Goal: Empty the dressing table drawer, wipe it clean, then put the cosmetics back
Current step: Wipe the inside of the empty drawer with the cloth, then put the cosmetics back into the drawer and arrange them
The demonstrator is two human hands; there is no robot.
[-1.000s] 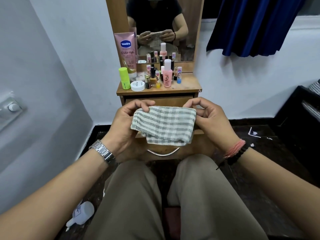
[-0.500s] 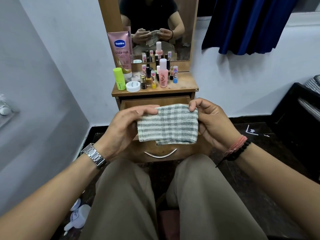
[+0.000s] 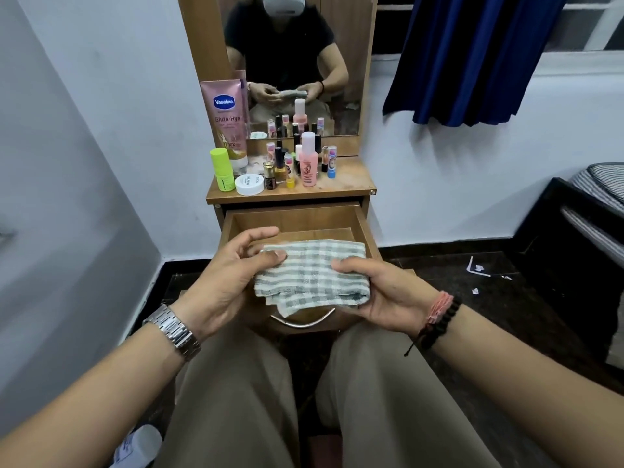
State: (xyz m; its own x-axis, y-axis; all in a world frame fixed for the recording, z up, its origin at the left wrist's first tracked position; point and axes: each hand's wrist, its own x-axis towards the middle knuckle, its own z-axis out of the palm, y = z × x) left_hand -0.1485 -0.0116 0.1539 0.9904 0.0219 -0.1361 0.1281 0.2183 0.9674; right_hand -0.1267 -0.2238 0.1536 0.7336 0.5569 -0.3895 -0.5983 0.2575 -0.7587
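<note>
So the drawer (image 3: 293, 219) is pulled out and, from what shows of it, there's nothing inside, just bare wood. All the cosmetics (image 3: 280, 167) are parked up on the desk (image 3: 351, 179) in front of the mirror (image 3: 290, 62): big pink Vaseline tube (image 3: 225, 123), a green stick (image 3: 222, 169), a white jar (image 3: 249, 185), a pink bottle (image 3: 309, 160) and a bunch of little vials. I'd say the emptying part is done.

Wiping hasn't really begun, by the look of it. The person sits facing the desk with a folded striped cloth (image 3: 312, 273) held just above the front of the drawer. The left hand (image 3: 223, 275) pinches the cloth's left edge with the thumb on top, other fingers loose. The right hand (image 3: 374, 292) has its grip clamped round the right end, fingers curled underneath. The cloth isn't touching the drawer bottom as far as I can tell.

Still left: the wipe itself, then everything goes back in.

Room-wise it's a narrow wooden desk against a white wall, a blue curtain (image 3: 472, 59) up on the right, dark floor with a few paper scraps (image 3: 477, 268), and something with striped bedding (image 3: 597, 187) at the far right. A white bottle (image 3: 138, 447) lies on the floor by the person's left leg.
</note>
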